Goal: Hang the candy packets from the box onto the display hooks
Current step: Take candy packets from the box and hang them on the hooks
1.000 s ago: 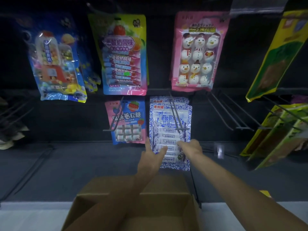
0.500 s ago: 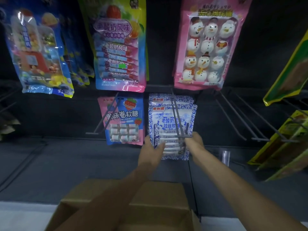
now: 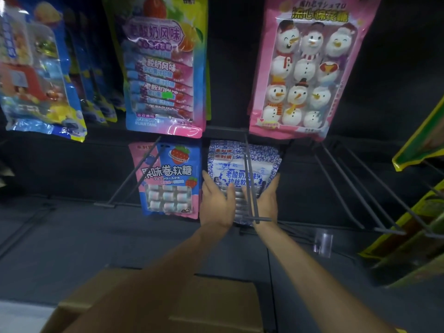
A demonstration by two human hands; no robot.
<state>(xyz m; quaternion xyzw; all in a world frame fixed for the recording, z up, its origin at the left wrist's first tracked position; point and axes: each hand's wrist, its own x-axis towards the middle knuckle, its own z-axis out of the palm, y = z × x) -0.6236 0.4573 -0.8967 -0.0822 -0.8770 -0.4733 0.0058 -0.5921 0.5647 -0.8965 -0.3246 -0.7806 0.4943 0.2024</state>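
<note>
Head view, display wall with 2 rows of hanging sweets. The blue-and-white candy packets (image 3: pixel 230 175) hang as a short stack in the lower row, threaded on a double-wire display hook (image 3: pixel 257 219) that juts toward the camera. Both hands bracket this stack. The left hand (image 3: pixel 217 203) lies against its left edge with fingers straight and close together, thumb raised. The right hand (image 3: pixel 266 200) lies against its right edge, fingers likewise extended upward, just beside the hook's front crossbar. Neither hand pinches anything – the packets sit between the 2 palms. The cardboard box (image 3: pixel 216 306) stands low in the foreground, beneath both forearms and well apart from the stack; its contents cannot be seen. Just left of the stack hangs a pink-and-blue strawberry packet (image 3: pixel 168 179). In the upper row are a multicoloured stick-candy packet (image 3: pixel 165 68) and a pink snowman packet (image 3: pixel 307 68) – the latter directly above the hands. Further wire hooks (image 3: pixel 386 230) project at right.
</note>
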